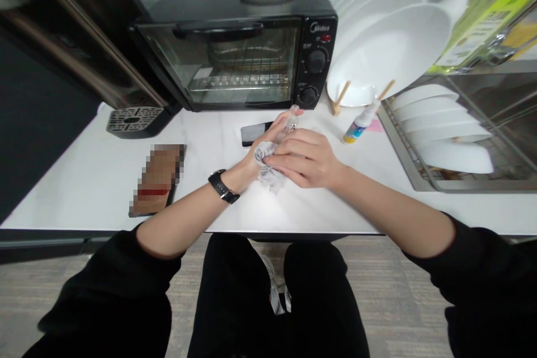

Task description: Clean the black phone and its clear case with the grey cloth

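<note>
Grey-white cloth (272, 180) is pinched in the right hand (306, 158) and held against the left hand (269, 132), by which a clear object (291, 122), perhaps a pair of glasses, is grasped. Both are held above the white counter (213, 128), before a black toaster oven (239, 61); a spray bottle (358, 125) is seen to the right.

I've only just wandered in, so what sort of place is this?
Probably a kitchen or pantry: a black toaster oven sits on the counter, large white dishes stand upright beside it, and smaller ones sit in what looks like a sink.
</note>
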Available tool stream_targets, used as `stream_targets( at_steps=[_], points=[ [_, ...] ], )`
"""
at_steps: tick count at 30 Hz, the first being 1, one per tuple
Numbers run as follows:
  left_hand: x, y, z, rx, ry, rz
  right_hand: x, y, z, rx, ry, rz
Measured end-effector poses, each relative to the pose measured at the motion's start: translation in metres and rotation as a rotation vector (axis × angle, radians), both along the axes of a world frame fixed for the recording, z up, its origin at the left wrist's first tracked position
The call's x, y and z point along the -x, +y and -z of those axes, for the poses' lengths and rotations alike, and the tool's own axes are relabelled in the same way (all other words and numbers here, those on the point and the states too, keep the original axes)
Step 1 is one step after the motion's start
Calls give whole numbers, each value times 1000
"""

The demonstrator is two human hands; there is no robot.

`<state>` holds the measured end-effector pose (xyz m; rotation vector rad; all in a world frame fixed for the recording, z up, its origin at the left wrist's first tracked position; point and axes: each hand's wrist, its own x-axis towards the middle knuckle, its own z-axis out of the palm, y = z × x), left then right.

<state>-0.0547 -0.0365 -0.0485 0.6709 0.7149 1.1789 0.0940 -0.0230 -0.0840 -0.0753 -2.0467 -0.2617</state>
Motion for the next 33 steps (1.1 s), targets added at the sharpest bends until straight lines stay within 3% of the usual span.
stream_targets(
  at_steps=[7,13,20,27,33],
  points=[
    [0,7,3,-28,-14,29,1,6,6,49,20,78],
    [4,8,2,-52,42,49,7,8,9,120,88,70],
    [7,15,10,-65,124,51,14,5,5,113,101,53],
    [11,15,4,-42,117,56,17,5,5,101,101,61],
    [6,9,5,108,40,107,2,20,3,101,216,235]
  ],
)
